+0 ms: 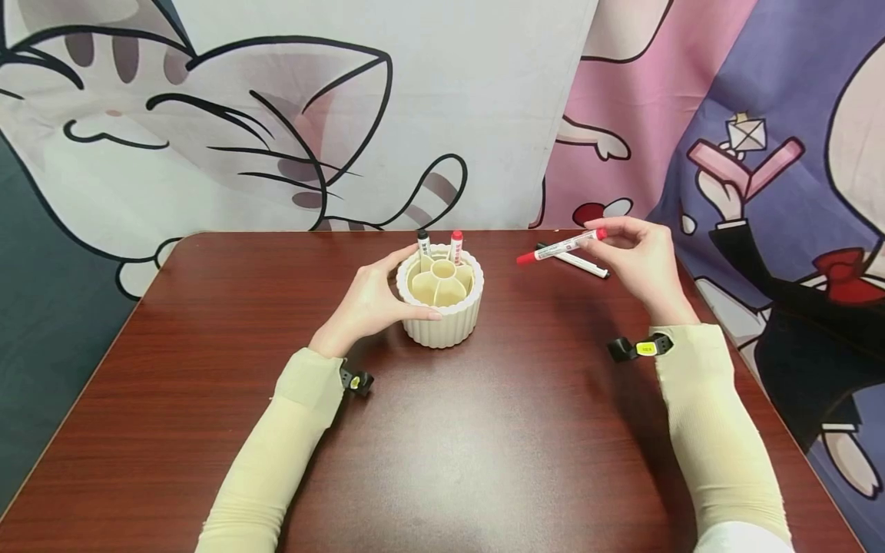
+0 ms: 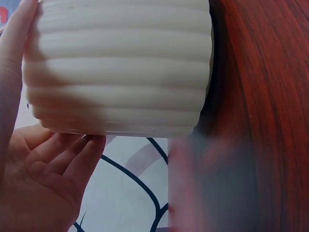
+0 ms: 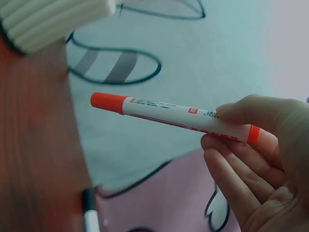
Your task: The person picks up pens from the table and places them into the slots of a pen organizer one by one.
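A cream fluted pen holder (image 1: 442, 330) with several compartments stands toward the table's far edge. My left hand (image 1: 369, 299) grips its left side, thumb across the front and fingers reaching round the back; the left wrist view shows the ribbed wall (image 2: 120, 72) between thumb and fingers. One black-capped marker (image 1: 424, 243) and one red-capped marker (image 1: 456, 246) stand upright in the rear compartments. To the right, my right hand (image 1: 643, 257) pinches a red marker (image 3: 164, 114) near its rear end, its capped end pointing left toward the holder and tilted slightly down.
Another marker, white with a black cap (image 1: 581, 265), lies on the table beneath the held one. The brown wooden table (image 1: 442, 461) ends just behind the holder, where a cat-printed cloth (image 1: 442, 92) hangs. A pink and purple printed cloth (image 1: 719, 92) hangs at right.
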